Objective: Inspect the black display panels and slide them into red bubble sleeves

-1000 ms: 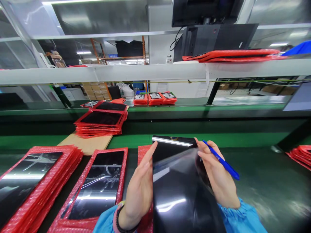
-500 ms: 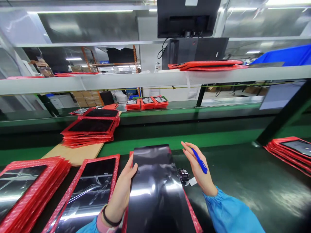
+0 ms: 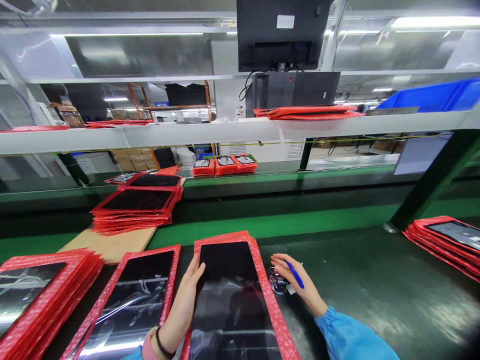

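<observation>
A black glossy screen panel (image 3: pixel 232 295) lies face up on a stack of red bubble-wrap sheets (image 3: pixel 266 290) in front of me. My left hand (image 3: pixel 190 290) grips the panel's left edge, its thumb over the rim and the other fingers along the side. To the right, my right hand (image 3: pixel 294 280) holds a blue pen (image 3: pixel 295 275) tucked by the thumb, the fingers pointing left. Just beside those fingers is a small shiny metal object (image 3: pixel 277 283) with a white tag, partly hidden. Another black panel (image 3: pixel 137 295) on red wrap lies left of my left hand.
More panels in red wrap (image 3: pixel 71 280) stand stacked at far left. Behind, another stack (image 3: pixel 138 205) rests on a wooden board (image 3: pixel 108 245). Wrapped parts (image 3: pixel 446 240) lie at right near a green post (image 3: pixel 431 180). A shelf (image 3: pixel 210 132) crosses above the bench.
The panel, tilted up before, now lies flat on the red wrap, with my left hand still at its left edge. My right hand has lowered and shifted slightly left with the pen.
</observation>
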Motion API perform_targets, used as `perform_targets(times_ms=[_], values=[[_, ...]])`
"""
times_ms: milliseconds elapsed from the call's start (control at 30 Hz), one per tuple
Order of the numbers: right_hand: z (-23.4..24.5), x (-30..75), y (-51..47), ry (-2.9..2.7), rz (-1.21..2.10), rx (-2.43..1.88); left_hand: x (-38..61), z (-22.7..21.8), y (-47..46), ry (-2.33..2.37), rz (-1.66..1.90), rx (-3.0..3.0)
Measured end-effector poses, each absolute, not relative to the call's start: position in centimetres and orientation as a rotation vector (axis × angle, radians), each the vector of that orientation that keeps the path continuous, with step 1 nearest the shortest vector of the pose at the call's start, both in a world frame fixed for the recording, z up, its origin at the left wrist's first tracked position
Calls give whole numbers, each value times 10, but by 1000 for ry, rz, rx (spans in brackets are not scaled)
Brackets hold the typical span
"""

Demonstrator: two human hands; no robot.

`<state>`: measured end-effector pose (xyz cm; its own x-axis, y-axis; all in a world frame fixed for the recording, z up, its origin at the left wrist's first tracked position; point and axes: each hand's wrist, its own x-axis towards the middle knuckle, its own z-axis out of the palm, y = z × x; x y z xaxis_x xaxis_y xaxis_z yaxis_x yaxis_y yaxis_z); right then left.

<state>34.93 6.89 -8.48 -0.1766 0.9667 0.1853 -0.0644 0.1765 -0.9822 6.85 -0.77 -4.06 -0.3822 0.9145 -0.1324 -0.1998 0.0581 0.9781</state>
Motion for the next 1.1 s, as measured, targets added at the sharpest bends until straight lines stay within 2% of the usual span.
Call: perform_targets(times_ms=[233, 500, 700, 933, 1100], values=[[-85, 347, 65, -1440, 1015, -1041, 54, -40, -22, 1398, 1630, 932], [-70, 312, 17, -2008, 858, -1016, 29, -40, -38, 1377, 1253, 665], [-67, 298, 11, -2058, 682, -884, 38, -24, -35, 1308, 1300, 657], [-70, 301, 14, -2030, 815, -881, 56, 2, -41, 1122, 1359, 720], [-61, 312, 11, -1975, 1018, -937, 27, -3, -41, 1209, 1380, 693]])
